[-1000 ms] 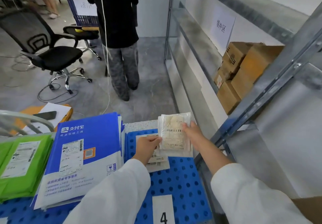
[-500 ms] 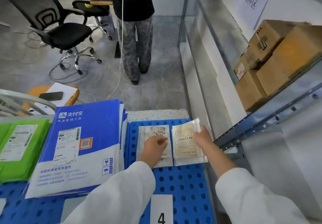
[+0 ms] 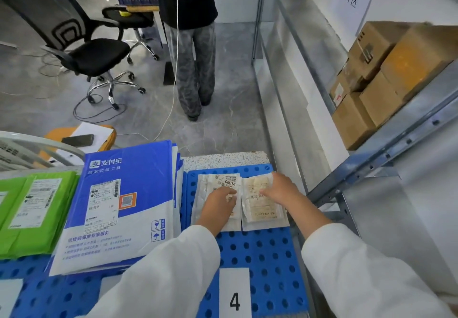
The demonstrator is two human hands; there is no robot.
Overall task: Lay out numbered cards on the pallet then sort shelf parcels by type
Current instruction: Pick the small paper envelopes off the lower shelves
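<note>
- Grey metal shelf rack (image 3: 371, 169) along the right side, with brown cardboard boxes (image 3: 396, 75) stacked on it, seemingly awaiting sorting.
- Blue perforated pallet (image 3: 260, 255) across the foreground, serving as the sorting surface.
- Stack of blue-and-white courier mailers (image 3: 128, 194) on the pallet's middle, with green mailers (image 3: 37, 206) in a separate pile to the left; apparently one pile per type.
- Two clear pouches at the pallet's far right corner, edges touching: left pouch (image 3: 223, 181) labelled 06014, right pouch (image 3: 262, 211) just beside it. Probably kept apart from the mailers as a third type.
- White card printed 4 (image 3: 234, 295) flat at the near edge, likely marking this section.
- Left grip (image 3: 218, 203) open, fingertips pressing the left pouch, probably pinning it against sliding.
- Right grip (image 3: 280, 189) open, fingers spread over the right pouch's top, flattening it into line.
- Change from one second earlier: right pouch then lifted and pinched above the left one; now lying flat alongside.
</note>
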